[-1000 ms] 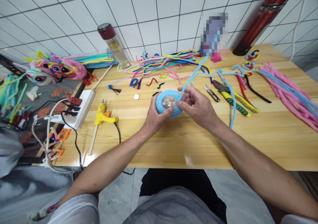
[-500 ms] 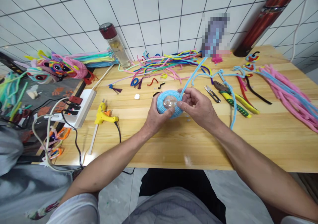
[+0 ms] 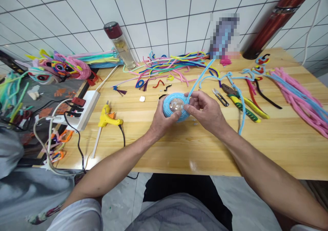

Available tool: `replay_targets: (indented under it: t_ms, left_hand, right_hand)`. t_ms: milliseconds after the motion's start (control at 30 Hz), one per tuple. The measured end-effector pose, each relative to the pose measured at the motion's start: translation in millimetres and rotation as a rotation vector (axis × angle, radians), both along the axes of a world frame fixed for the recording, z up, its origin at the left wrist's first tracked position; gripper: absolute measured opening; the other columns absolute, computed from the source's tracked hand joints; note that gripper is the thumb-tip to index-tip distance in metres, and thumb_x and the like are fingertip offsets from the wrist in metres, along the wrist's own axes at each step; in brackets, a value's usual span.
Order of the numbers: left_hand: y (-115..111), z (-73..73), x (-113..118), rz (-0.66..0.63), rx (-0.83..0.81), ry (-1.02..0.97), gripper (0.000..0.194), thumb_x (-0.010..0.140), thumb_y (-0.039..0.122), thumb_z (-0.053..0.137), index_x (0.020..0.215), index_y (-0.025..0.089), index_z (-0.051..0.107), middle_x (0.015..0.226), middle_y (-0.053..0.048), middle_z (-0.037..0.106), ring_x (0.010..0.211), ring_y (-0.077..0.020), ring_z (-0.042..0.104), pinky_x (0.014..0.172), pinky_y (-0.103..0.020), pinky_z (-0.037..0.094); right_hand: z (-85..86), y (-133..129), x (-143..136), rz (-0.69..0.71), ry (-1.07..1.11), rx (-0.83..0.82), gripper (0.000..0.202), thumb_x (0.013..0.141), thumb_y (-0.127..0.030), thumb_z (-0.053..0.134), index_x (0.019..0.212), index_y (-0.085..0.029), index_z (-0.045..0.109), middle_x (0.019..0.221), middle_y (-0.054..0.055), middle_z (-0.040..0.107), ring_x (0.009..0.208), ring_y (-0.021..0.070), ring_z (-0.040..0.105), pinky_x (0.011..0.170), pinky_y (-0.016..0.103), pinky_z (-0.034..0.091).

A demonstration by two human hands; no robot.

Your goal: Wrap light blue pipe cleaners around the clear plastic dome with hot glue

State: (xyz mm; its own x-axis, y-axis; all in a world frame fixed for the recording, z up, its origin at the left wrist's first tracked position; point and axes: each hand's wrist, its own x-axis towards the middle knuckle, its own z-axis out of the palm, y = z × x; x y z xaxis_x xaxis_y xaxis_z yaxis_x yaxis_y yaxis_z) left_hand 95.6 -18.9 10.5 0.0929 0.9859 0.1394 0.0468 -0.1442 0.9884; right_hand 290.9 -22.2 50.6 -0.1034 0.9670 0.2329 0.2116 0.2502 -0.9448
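A round coil of light blue fuzzy stem (image 3: 169, 103) is wound around a clear centre, above the wooden table. My left hand (image 3: 164, 120) holds its left and lower side, the thumb lying over the front. At the coil's right edge, my right hand (image 3: 203, 108) pinches the blue strand (image 3: 198, 79), which runs up and to the right toward a blurred patch by the wall. The undersides of both hands' grips are hidden.
A yellow glue gun (image 3: 109, 118) and a white power strip (image 3: 87, 109) lie left. Small snips (image 3: 220, 97) and green-yellow pliers (image 3: 242, 104) lie right. Behind stand a glass bottle (image 3: 123, 50) and a red flask (image 3: 276, 22); coloured stems (image 3: 174, 65) lie between.
The whole scene sits slightly further right in the view. Both hands keep nearly the same hold on the blue coil and strand.
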Motion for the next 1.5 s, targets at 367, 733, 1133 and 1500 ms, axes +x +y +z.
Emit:
replay_targets:
  t_ms: [367, 733, 1133, 1500]
  left_hand:
    - [0.3, -0.8, 0.6, -0.002, 0.006, -0.014, 0.081, 0.073, 0.06, 0.087, 0.138, 0.023, 0.054, 0.131, -0.01, 0.07, 0.117, -0.0299, 0.07, 0.105, -0.046, 0.057]
    - [0.3, -1.5, 0.9, 0.002, -0.002, -0.009, 0.087, 0.071, 0.062, 0.088, 0.139, 0.021, 0.052, 0.137, -0.014, 0.066, 0.123, -0.0327, 0.067, 0.11, -0.049, 0.054]
    - [-0.4, -0.9, 1.2, -0.006, -0.008, 0.009, 0.086, 0.072, 0.062, 0.085, 0.14, 0.021, 0.05, 0.134, -0.013, 0.067, 0.12, -0.0313, 0.067, 0.106, -0.047, 0.055]
    - [-0.9, 0.1, 1.0, 0.008, -0.043, -0.012, 0.088, 0.07, 0.058, 0.088, 0.14, 0.021, 0.051, 0.138, -0.014, 0.067, 0.123, -0.033, 0.067, 0.11, -0.05, 0.053]
  right_hand:
    - [2.7, -0.1, -0.3, 0.008, 0.031, -0.036, 0.042, 0.082, -0.052, 0.086, 0.111, -0.024, 0.072, 0.074, -0.005, 0.058, 0.061, 0.0129, 0.047, 0.057, 0.03, 0.039]
    - [-0.5, 0.1, 1.4, 0.003, -0.011, -0.002, 0.043, 0.085, -0.044, 0.082, 0.12, -0.021, 0.075, 0.077, -0.004, 0.059, 0.063, 0.0123, 0.048, 0.06, 0.03, 0.041]
    - [-0.2, -0.1, 0.4, 0.006, 0.013, -0.003, 0.039, 0.085, -0.04, 0.08, 0.117, -0.02, 0.074, 0.075, -0.004, 0.058, 0.06, 0.0112, 0.046, 0.056, 0.028, 0.039]
    - [2.8, -2.5, -2.2, -0.03, 0.016, -0.014, 0.043, 0.082, -0.047, 0.083, 0.114, -0.02, 0.075, 0.073, -0.005, 0.057, 0.06, 0.0117, 0.046, 0.056, 0.029, 0.039]
